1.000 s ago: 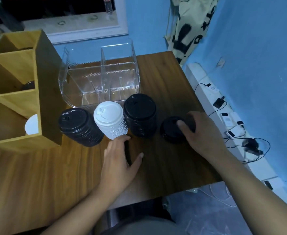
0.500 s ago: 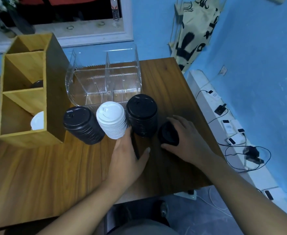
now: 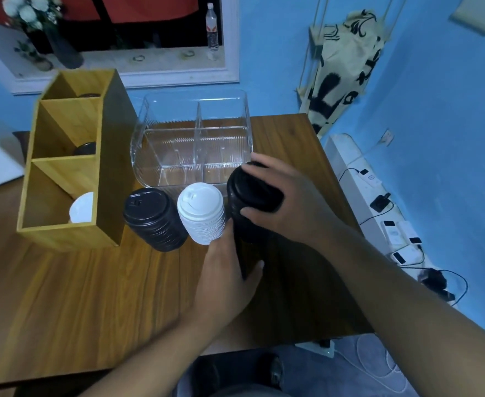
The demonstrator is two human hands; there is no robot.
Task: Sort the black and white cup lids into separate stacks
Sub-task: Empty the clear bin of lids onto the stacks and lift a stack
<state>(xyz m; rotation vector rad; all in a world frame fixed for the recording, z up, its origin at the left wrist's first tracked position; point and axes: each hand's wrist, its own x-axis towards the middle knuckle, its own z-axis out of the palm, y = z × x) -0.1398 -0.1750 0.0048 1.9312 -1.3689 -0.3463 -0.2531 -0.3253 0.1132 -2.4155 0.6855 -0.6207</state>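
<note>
Change from half a second back: the right hand (image 3: 290, 204) was down on the table (image 3: 78, 296) over some loose black lids (image 3: 257, 190) lying just right of the tall black stack (image 3: 241, 227). Now it's up at the top of that stack with the lids in its grip. Fingers are curled over the far edge and the thumb is tucked against the near side, so the lids sit under the palm, a bit tilted. Can't tell if it's one lid or a few, or whether they're fully seated on the stack.

The left hand (image 3: 227, 270) has slid forward too. It's wrapped around the bottom of the same stack, with its fingers wedged between it and the white stack (image 3: 202, 216) and its thumb on the near side.

The other black stack (image 3: 152, 219) is left of the white one, leaning and touching it. All three stand in a row just in front of the clear organizer (image 3: 192, 144).

The wooden shelf (image 3: 63, 167) sits at the left, with a white lid (image 3: 82, 209) in its nearest compartment and a dark lid (image 3: 85, 149) in the middle one.
</note>
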